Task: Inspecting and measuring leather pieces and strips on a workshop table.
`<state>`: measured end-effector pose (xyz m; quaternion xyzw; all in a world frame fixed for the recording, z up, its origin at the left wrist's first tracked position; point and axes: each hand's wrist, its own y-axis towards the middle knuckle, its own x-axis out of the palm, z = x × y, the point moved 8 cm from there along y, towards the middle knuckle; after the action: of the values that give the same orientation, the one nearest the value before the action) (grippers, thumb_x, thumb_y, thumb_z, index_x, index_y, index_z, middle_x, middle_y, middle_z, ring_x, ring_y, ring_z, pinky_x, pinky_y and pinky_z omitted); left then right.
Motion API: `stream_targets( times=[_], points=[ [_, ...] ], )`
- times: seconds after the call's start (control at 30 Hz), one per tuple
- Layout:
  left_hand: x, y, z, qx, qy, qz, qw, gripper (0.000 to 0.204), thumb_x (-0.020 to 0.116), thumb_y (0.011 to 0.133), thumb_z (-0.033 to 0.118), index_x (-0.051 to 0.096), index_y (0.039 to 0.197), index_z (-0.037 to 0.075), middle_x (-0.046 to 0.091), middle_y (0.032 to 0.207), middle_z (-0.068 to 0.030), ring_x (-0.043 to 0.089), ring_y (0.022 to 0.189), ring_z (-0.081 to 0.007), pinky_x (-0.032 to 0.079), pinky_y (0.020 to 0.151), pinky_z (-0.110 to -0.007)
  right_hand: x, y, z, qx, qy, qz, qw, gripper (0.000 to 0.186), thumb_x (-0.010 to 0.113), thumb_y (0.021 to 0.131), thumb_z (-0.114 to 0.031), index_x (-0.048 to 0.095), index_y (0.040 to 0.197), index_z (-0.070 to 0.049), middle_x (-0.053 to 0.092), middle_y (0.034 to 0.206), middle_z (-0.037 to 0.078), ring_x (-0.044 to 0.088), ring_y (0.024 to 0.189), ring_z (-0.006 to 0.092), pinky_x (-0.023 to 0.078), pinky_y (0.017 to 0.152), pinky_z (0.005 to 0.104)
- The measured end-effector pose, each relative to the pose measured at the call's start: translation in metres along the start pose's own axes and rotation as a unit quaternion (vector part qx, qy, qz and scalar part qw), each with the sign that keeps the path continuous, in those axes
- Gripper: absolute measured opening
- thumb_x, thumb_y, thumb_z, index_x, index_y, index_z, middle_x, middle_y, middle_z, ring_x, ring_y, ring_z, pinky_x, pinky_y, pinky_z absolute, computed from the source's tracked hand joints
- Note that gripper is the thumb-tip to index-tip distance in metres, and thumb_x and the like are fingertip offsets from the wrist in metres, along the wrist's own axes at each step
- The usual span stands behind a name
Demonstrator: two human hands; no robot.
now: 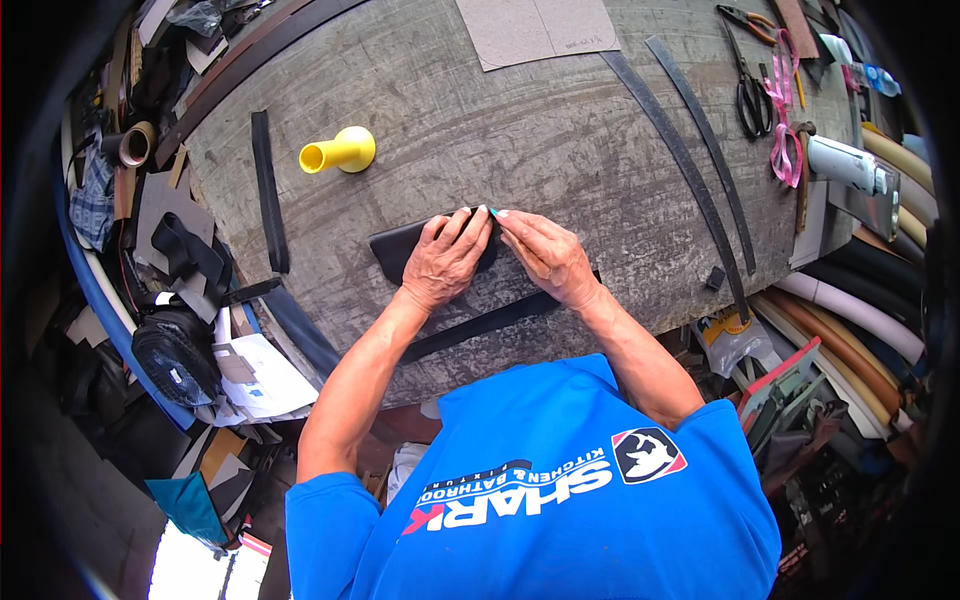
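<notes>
A flat, dark folded piece [397, 247], which looks like leather with rounded corners, lies on the worn grey worktable [600, 170]. My left hand [443, 262] covers its middle and right part, with the fingers close together along its far edge. That grip holds the piece against the table. At its far right corner my right hand [553, 258] is closed in a pinch, close to the left fingertips. A tiny teal tip [493, 212] shows between the two hands; the rest of that object is hidden by the fingers.
A yellow funnel-shaped holder [345, 152] lies beyond my left hand. Dark strips [268, 190] lie left, near and right [690, 160]. Grey card [540, 30] is at the far edge; scissors [752, 100], pliers [745, 22] and a white bottle [845, 163] sit far right. Material rolls [850, 310] crowd the right side.
</notes>
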<state>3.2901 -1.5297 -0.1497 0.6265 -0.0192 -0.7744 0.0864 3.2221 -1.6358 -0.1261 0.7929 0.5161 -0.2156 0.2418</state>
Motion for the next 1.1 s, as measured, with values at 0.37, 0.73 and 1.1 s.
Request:
stream_targets(
  times=[0.37, 0.73, 1.1],
  points=[
    [-0.002, -0.001, 0.002, -0.001, -0.009, -0.001, 1.0, 0.041, 0.059, 0.079, 0.013, 0.061, 0.12, 0.006, 0.053, 0.134, -0.0025, 0.049, 0.12, -0.0201, 0.038, 0.098, -0.037, 0.006, 0.008, -0.007, 0.003, -0.045, 0.007, 0.999, 0.026, 0.066, 0.083, 0.0, 0.063, 0.109, 0.001, 0.068, 0.102, 0.015, 0.067, 0.095, 0.0287, 0.056, 0.079, 0.0344],
    [-0.037, -0.019, -0.014, -0.175, -0.011, 0.091, 0.98, 0.053, 0.067, 0.08, 0.022, 0.051, 0.127, 0.003, 0.05, 0.13, -0.0134, 0.044, 0.122, -0.0294, 0.032, 0.103, -0.047, -0.141, 0.003, 0.096, 0.179, -0.001, 0.286, 0.941, 0.017, 0.053, 0.091, -0.012, 0.062, 0.097, 0.0, 0.065, 0.095, 0.014, 0.063, 0.089, 0.031, 0.048, 0.08, 0.0384],
    [-0.044, -0.073, -0.085, -0.32, -0.063, 0.098, 0.94, 0.026, 0.068, 0.077, 0.005, 0.061, 0.102, 0.005, 0.051, 0.095, -0.0112, 0.052, 0.094, -0.0295, 0.043, 0.082, -0.042, -0.078, -0.033, 0.04, 0.004, -0.315, 0.011, 0.949, 0.063, 0.069, 0.083, -0.023, 0.043, 0.138, -0.006, 0.042, 0.139, 0.02, 0.036, 0.132, 0.0401, 0.03, 0.108, 0.0487]
  ],
)
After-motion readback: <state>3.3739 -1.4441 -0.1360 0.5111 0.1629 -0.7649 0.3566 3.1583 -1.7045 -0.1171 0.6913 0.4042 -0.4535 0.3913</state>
